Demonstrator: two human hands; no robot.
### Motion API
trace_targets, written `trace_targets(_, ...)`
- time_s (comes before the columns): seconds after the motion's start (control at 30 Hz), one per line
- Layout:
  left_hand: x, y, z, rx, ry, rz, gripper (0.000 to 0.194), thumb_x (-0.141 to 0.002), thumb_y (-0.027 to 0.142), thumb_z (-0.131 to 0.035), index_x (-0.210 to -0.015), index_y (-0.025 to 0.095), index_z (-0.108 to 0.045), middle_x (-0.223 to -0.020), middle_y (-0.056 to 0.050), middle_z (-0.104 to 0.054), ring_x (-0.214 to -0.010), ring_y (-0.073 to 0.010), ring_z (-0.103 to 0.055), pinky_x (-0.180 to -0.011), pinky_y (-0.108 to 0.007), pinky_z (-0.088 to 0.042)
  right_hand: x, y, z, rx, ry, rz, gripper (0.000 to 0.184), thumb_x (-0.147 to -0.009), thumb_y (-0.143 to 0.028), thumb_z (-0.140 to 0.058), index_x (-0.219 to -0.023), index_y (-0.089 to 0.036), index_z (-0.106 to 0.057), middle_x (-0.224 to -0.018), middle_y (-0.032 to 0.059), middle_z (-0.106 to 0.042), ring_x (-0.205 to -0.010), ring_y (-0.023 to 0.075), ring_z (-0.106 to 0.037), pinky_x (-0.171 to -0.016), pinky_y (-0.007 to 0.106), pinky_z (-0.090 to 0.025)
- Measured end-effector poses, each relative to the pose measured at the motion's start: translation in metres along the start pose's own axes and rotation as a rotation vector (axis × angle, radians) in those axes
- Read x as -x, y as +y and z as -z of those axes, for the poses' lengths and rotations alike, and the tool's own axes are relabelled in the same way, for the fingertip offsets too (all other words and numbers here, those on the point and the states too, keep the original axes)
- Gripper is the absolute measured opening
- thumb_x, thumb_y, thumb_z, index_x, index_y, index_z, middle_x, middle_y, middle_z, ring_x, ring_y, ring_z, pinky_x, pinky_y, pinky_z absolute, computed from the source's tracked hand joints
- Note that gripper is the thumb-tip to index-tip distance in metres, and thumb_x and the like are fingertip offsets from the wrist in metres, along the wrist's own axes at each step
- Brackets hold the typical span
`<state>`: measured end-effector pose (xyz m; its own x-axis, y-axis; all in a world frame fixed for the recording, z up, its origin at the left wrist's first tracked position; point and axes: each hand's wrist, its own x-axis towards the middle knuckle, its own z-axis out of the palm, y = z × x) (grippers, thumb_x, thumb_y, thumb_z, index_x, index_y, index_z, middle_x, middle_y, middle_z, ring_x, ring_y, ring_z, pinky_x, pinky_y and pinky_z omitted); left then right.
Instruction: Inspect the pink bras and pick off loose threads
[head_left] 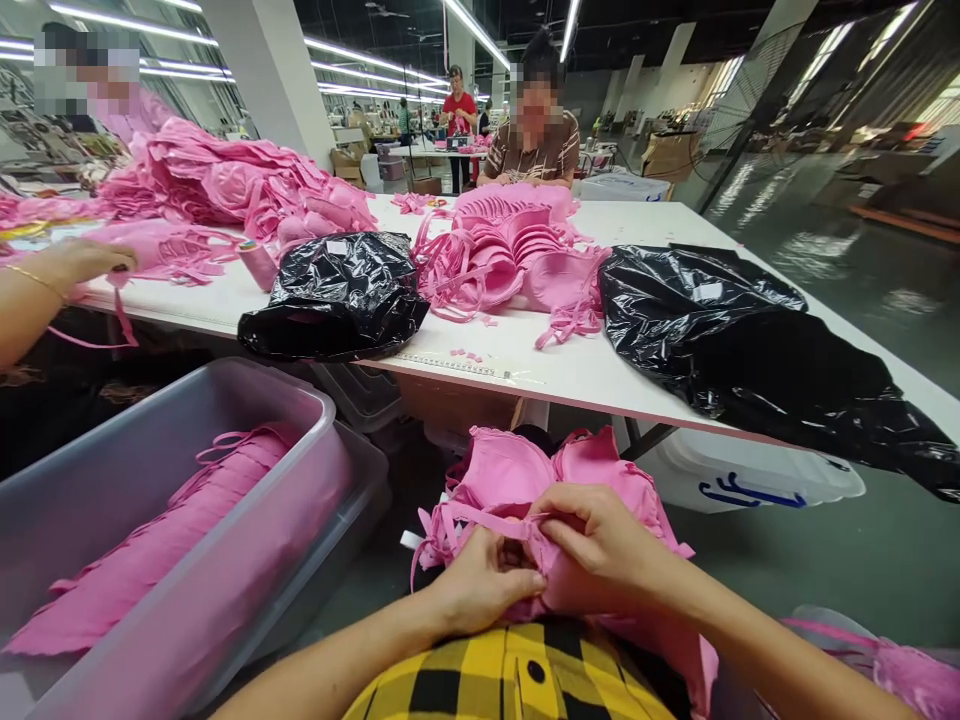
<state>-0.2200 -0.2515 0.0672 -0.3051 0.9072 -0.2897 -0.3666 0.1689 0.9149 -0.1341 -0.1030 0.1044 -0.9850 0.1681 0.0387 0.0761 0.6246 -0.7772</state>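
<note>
Pink bras [504, 470] lie in a pile on my lap, cups facing up, with thin straps hanging off the left side. My left hand [491, 580] pinches the edge of one bra, thumb and fingers pressed together on the pink fabric. Just to the right and a little higher, my right hand [589, 530] grips the same bra near a strap. Between the two hands the fabric is bunched, and the fingertips partly hide it.
A white table [465, 345] ahead holds stacked pink bras [495, 250], a black plastic bag [337, 290] and another black bag [712, 320]. At left stands a grey plastic bin [330, 420] with pink pieces. A co-worker's hand [86, 262] holds pink fabric.
</note>
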Motion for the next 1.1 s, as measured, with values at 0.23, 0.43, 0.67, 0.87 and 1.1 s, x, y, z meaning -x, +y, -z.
trace_targets(0.23, -0.001, 0.002, 0.011, -0.037, -0.051, 0.115, 0.021, -0.058, 0.019, -0.070, -0.070, 0.013, -0.054, -0.061, 0.004, -0.051, -0.055, -0.0076, -0.044, -0.053, -0.021, -0.033, 0.033, 0.003, -0.008, 0.300, 0.399, 0.318, 0.023, -0.087, -0.010, -0.048, -0.105, -0.020, -0.061, -0.096, 0.0087, -0.065, -0.087, 0.0196, -0.060, -0.076, 0.033, -0.049)
trace_targets(0.43, 0.000, -0.002, 0.015, 0.132, -0.151, 0.169, 0.036, -0.057, 0.035, -0.079, -0.066, 0.014, -0.052, -0.054, 0.007, -0.046, -0.046, -0.0042, -0.037, -0.046, -0.019, -0.026, 0.062, -0.009, -0.034, 0.219, 0.196, 0.155, 0.012, -0.088, -0.012, -0.051, -0.089, -0.021, -0.059, -0.080, 0.0021, -0.064, -0.071, 0.0156, -0.059, -0.062, 0.027, -0.046)
trace_targets(0.67, 0.000, -0.004, 0.009, 0.361, -0.133, 0.266, 0.041, -0.052, 0.034, -0.085, -0.066, 0.014, -0.052, -0.052, 0.006, -0.049, -0.044, -0.0049, -0.045, -0.047, -0.018, -0.034, 0.057, -0.010, -0.041, 0.321, 0.277, 0.112, 0.014, -0.089, -0.012, -0.045, -0.082, -0.019, -0.055, -0.076, 0.0038, -0.061, -0.070, 0.0180, -0.054, -0.060, 0.029, -0.040)
trace_targets(0.87, 0.005, -0.009, 0.014, 0.384, -0.126, 0.238, 0.042, -0.052, 0.034, -0.085, -0.069, 0.014, -0.052, -0.052, 0.006, -0.051, -0.043, -0.0052, -0.047, -0.046, -0.018, -0.036, 0.057, -0.014, -0.046, 0.255, 0.212, 0.070, 0.014, -0.087, -0.012, -0.043, -0.077, -0.020, -0.046, -0.074, 0.0029, -0.055, -0.068, 0.0169, -0.049, -0.060, 0.028, -0.038)
trace_targets(1.1, 0.009, -0.009, 0.013, 0.204, -0.122, 0.176, 0.041, -0.059, 0.040, -0.080, -0.074, 0.014, -0.052, -0.065, 0.004, -0.050, -0.052, -0.0051, -0.043, -0.049, -0.018, -0.030, 0.055, -0.013, -0.051, 0.234, 0.189, 0.148, 0.014, -0.092, -0.016, -0.037, -0.080, -0.021, -0.042, -0.075, 0.0030, -0.052, -0.069, 0.0175, -0.047, -0.060, 0.028, -0.038)
